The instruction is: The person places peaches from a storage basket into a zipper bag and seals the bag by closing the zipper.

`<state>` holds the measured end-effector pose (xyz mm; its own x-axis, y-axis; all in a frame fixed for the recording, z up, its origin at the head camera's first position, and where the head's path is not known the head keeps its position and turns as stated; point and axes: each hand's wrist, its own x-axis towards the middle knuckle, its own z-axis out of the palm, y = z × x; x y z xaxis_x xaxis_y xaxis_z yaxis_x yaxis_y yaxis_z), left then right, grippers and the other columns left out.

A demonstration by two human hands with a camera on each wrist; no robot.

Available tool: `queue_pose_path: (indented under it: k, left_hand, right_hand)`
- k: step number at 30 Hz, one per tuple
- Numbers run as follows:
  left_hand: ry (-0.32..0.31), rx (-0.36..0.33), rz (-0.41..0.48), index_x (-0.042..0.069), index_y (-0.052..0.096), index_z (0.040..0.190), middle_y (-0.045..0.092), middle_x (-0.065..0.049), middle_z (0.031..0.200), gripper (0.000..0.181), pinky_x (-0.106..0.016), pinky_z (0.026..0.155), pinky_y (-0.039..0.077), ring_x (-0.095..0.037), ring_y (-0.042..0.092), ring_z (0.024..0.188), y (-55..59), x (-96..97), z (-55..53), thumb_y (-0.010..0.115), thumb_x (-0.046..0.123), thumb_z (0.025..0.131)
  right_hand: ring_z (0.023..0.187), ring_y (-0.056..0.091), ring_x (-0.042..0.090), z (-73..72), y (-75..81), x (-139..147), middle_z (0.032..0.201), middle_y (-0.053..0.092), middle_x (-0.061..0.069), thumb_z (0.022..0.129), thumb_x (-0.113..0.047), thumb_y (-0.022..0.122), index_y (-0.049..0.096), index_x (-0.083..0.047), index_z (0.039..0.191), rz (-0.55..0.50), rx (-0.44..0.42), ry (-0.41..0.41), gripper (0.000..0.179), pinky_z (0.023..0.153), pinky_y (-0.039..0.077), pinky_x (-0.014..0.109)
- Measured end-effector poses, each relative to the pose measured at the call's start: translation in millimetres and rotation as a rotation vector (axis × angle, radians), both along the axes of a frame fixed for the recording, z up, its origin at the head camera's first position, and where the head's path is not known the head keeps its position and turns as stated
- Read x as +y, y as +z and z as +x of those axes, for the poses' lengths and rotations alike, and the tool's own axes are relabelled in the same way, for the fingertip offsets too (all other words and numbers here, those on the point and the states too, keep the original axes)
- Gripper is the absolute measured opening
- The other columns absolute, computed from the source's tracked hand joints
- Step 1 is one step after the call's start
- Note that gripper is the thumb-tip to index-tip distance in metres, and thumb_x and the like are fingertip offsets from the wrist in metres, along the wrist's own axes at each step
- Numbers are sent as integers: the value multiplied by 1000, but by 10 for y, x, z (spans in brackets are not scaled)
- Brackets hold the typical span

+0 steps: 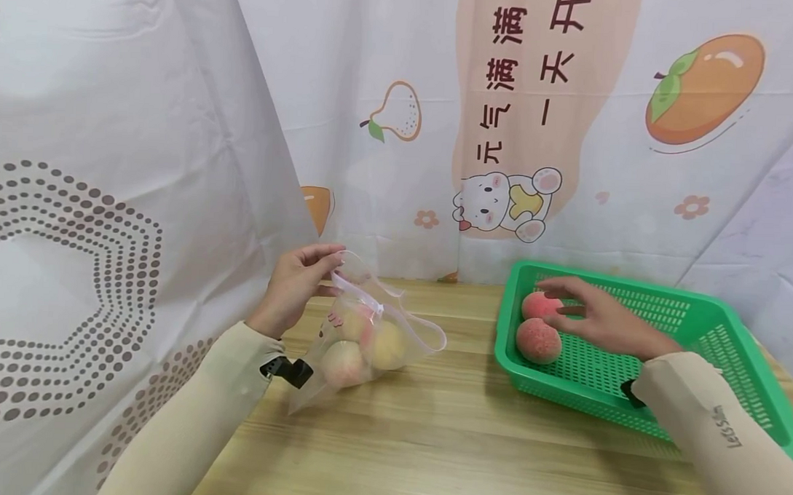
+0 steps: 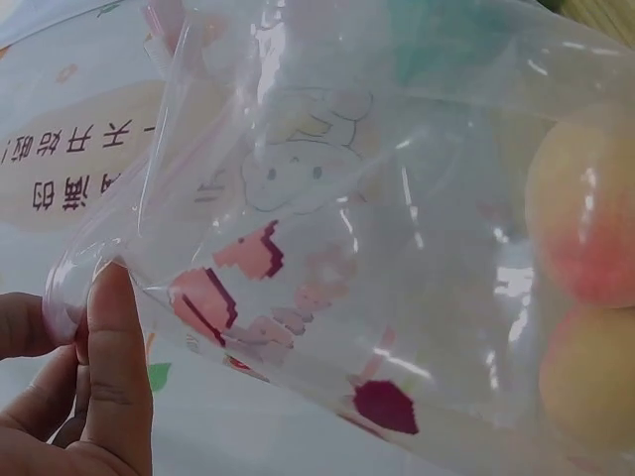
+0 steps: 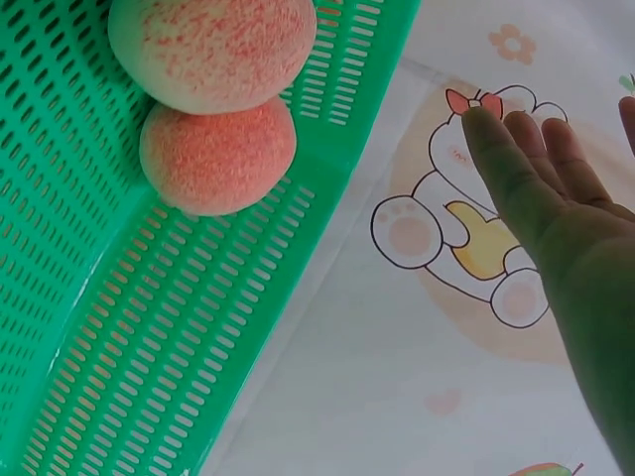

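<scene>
A clear plastic zip bag (image 1: 394, 313) with a pinkish zip edge and printed pictures stands tilted on the table, peaches (image 1: 343, 364) inside it. At its upper left, my left hand (image 1: 301, 282) pinches the bag's edge between thumb and fingers, and the mouth gapes a little. My right hand (image 1: 594, 316) is over the green plastic basket (image 1: 709, 320), fingers extended and nothing held. Just by those fingers, two pink peaches lie together at the basket's left end: a nearer peach (image 1: 539, 341) and a farther peach (image 1: 539, 306). In the right wrist view both peaches (image 3: 218, 159) touch.
The wooden table (image 1: 443, 424) runs under the bag and basket. Behind it hangs a white curtain (image 1: 398, 204) printed with fruit and a cartoon animal. Another patterned cloth (image 1: 196, 160) drapes down the left side.
</scene>
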<state>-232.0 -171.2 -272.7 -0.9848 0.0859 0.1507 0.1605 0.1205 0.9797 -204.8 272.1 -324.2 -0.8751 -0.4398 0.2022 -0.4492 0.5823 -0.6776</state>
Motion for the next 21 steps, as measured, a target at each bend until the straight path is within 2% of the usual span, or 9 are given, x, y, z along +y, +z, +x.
queue_pose_path:
  k: [6, 12, 21]
  left_hand:
    - [-23, -1, -52, -8, 63, 125, 64, -10, 97, 31, -26, 64, 61, -9, 64, 76, -28, 56, 40, 62, 10, 99]
    - [-85, 9, -104, -6, 65, 122, 66, -14, 99, 28, -30, 65, 62, -12, 66, 78, -123, 152, 92, 62, 10, 99]
    - [-108, 44, -128, -5, 66, 120, 66, -15, 97, 26, -30, 63, 62, -13, 66, 77, -180, 192, 87, 62, 11, 99]
  right_hand:
    - [123, 53, 41, 2, -6, 63, 139, 51, 17, 98, -17, 66, 48, -3, 141, 25, -17, -7, 48, 97, 50, 59]
    - [124, 52, 42, -2, -23, 80, 138, 54, 16, 97, -24, 68, 52, -8, 138, 69, -41, -38, 47, 96, 49, 62]
    - [125, 51, 43, -5, 7, 110, 140, 51, 20, 98, -20, 66, 50, -5, 140, 83, -52, -22, 47, 96, 49, 61]
